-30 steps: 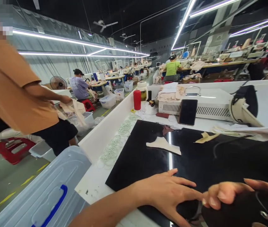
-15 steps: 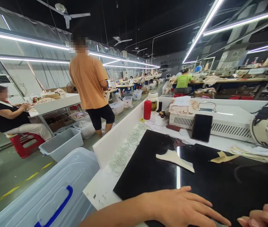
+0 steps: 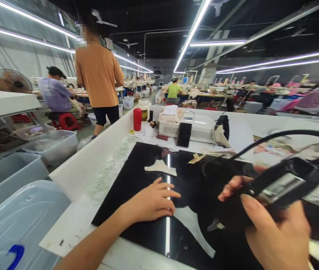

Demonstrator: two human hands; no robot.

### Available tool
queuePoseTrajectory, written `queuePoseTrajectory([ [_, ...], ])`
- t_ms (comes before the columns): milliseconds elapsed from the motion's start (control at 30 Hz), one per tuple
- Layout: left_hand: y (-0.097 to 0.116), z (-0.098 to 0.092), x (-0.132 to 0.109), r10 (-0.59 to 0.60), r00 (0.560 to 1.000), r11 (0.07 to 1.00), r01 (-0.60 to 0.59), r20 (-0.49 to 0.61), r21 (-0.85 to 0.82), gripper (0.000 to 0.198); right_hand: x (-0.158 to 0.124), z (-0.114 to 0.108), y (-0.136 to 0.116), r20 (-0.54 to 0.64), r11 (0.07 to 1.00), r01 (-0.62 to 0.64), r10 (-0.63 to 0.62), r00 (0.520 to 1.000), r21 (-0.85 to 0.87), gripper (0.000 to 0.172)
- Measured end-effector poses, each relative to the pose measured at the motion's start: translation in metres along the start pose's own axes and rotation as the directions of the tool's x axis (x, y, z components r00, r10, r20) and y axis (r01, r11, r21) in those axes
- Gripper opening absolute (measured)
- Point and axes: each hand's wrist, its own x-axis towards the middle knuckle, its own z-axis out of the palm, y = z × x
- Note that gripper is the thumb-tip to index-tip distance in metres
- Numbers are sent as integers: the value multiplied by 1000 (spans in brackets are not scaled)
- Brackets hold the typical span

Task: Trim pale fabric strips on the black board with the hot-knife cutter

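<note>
My left hand [image 3: 151, 200] lies open with fingers spread on a glossy black board [image 3: 137, 183]. Its fingertips are beside a pale, curved cut piece [image 3: 194, 228], perhaps fabric. Another cream cut piece [image 3: 161, 167] lies farther back on the board. At the right, my right hand [image 3: 274, 232] is closed around a black corded tool [image 3: 286, 183] with a shiny metal part, held above the board. Blur hides the tool's exact kind. A black cable [image 3: 277, 135] arches from it. Below the tool, a small pointed metal object [image 3: 215, 225] shows unclearly.
Behind the board stand a phone [image 3: 184, 134], a white vented box [image 3: 201, 129], a red cup [image 3: 137, 119] and a jar. Pale cord loops [image 3: 106, 172] line the left side. A white wall [image 3: 92, 161] edges the table. Bins [image 3: 10, 176] and a standing person [image 3: 100, 75] are beyond.
The view has swung right. My right hand has come up from the lower right corner and now holds the black corded tool. The pale piece beside my left hand shows more.
</note>
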Motion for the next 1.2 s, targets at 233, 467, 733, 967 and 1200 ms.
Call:
queuePoseTrajectory([
  [233,16,-1,2,-172,969,980,187,-177,69,17,-3,10,1,61,997,-4,-1,998,75,48],
  [467,15,6,1,-144,986,985,150,-81,79,18,-7,14,13,57,993,17,-24,998,114,47],
  [733,32,6,7,-261,965,965,261,-12,0,37,-10,26,18,49,984,48,-58,997,170,44],
  [967,49,22,10,-266,958,954,277,105,-116,72,-11,31,24,48,985,3,-11,999,170,48],
  [1200,46,21,8,-250,959,952,268,135,-145,73,-13,28,30,55,988,14,-23,998,153,46],
])
